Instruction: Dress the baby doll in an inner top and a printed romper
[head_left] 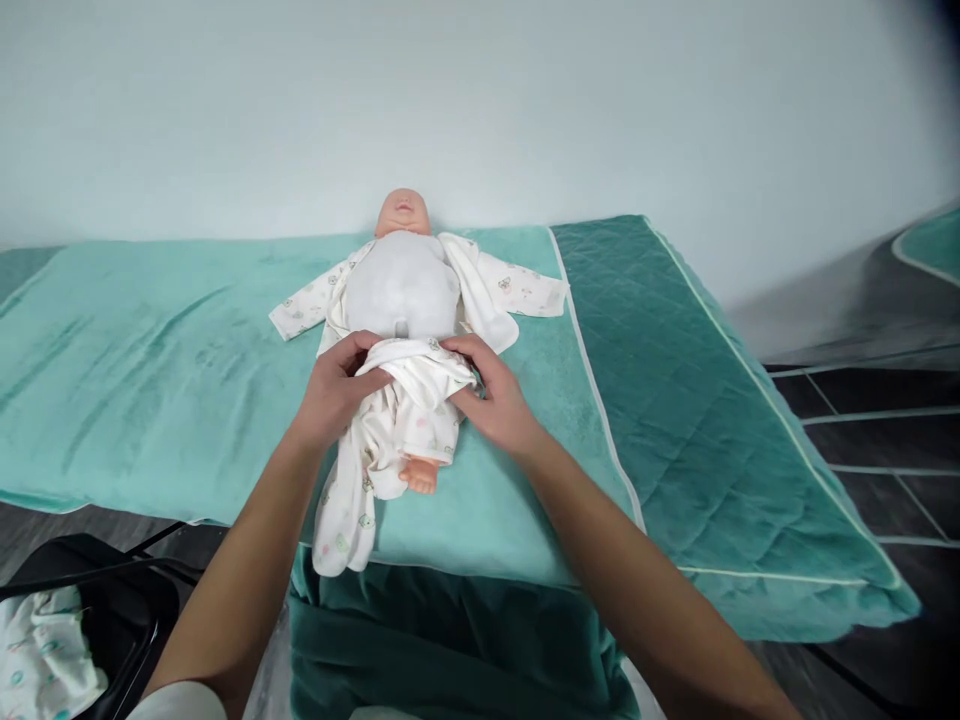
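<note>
**Head view: two hands are gripping the gathered top of a doll's printed trousers**

The left hand (335, 385) and the right hand (496, 395) are pinching the white printed trousers (424, 372) from opposite sides, thumbs and fingers closing on the bunched cloth. This two-sided hold is probably spreading the top edge evenly across the doll's lower belly. The doll (403, 214) is lying on its back on the teal bed (150, 350), head toward the wall (480, 100) and legs toward the person, which is likely putting its waist within easy reach of both hands.

One bare foot (420, 475) is poking out of a trouser leg. The other trouser leg (347, 515) is trailing to the bed's front edge; whether a limb is filling it, I cannot tell. The printed jacket (529, 290) is lying open with both sleeves spreading outward, leaving the pale torso (401, 282) uncovered, so its flaps are mostly sitting away from the fingers.
</note>
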